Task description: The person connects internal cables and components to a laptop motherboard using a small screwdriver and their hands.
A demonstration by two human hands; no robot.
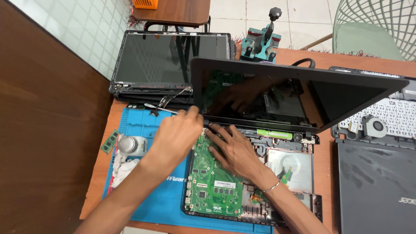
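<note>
An opened laptop lies on a blue work mat (158, 203) with its bottom cover off. Its green motherboard (212, 182) is exposed and its dark lid (346, 93) is tilted up. My left hand (175, 136) reaches to the lid's lower left corner by the hinge, fingers and thumb closed around that corner. My right hand (232, 149), with a thin bracelet at the wrist, rests flat with fingers spread on the top of the motherboard, just below the hinge bar. A green cylinder-shaped part (274, 134) sits along the hinge line to its right.
A detached screen panel (169, 60) lies at the back left. A green memory stick (109, 141), round tin (128, 144) and white cloth (123, 167) sit on the mat's left. A keyboard frame with a fan (373, 125) and a dark cover (377, 186) lie right. A teal fixture (260, 43) stands behind.
</note>
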